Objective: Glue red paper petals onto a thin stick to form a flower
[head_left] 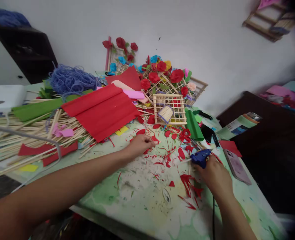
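Partly hidden under right hand (213, 175): blue glue gun (199, 157).

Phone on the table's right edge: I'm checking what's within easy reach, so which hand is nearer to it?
Right. The right hand, holding the glue gun, sits just left of the phone. The left hand is much farther left, among red scraps.
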{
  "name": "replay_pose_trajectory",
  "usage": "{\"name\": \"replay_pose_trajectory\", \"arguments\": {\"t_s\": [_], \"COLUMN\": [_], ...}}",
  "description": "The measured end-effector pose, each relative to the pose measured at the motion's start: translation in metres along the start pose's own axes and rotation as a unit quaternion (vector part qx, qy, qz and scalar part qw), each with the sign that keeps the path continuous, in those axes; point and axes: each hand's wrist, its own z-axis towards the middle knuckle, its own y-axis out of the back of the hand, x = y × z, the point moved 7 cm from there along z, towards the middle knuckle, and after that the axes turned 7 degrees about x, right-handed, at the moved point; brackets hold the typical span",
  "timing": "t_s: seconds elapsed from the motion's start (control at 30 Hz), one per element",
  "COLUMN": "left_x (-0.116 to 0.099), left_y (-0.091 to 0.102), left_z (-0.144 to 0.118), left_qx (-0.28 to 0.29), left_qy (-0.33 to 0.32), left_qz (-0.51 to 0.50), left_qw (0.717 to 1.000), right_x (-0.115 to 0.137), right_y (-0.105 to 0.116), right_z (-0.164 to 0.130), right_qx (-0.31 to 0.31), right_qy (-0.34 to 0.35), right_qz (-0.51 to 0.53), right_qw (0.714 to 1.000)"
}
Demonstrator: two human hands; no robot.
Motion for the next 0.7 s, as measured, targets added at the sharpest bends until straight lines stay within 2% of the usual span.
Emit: {"name": "replay_pose_trajectory", "arguments": {"t_s": [0.13,0.2,0.27,0.33,0.4,0.5,0.6,0.7], "left_x": [-0.001,0.000,0.000,0.001,0.003,0.004,0.005,0.006], "left_y": [0.002,0.001,0.001,0.000,0.000,-0.002,-0.004,-0.007], "left_z": [0.000,0.000,0.001,0.001,0.001,0.001,0.002,0.002], "left_qx": [-0.010,-0.010,-0.009,-0.009,-0.011,-0.004,0.002,0.013], "left_qy": [0.001,-0.006,-0.014,-0.017,-0.017,-0.014,-0.012,-0.004], "left_qz": [-0.017,-0.018,-0.018,-0.019,-0.021,-0.029,-0.040,-0.065], "left_qw": [1.000,1.000,1.000,1.000,1.000,0.999,0.999,0.998], "right_x": [0.000,-0.007,-0.010,-0.006,0.009,0.044,0.067,0.077], "right_y": [0.013,0.027,0.041,0.046,0.039,0.015,-0.003,-0.007], "right_z": [-0.006,-0.012,-0.021,-0.032,-0.042,-0.054,-0.066,-0.071], "right_qx": [-0.030,-0.084,-0.156,-0.214,-0.220,-0.141,-0.091,-0.062], "right_qy": [0.004,-0.027,-0.043,-0.016,0.048,0.152,0.187,0.193], "right_qz": [0.036,0.067,0.137,0.259,0.401,0.561,0.635,0.690], "right_qw": [0.999,0.994,0.977,0.942,0.888,0.802,0.744,0.695]}}
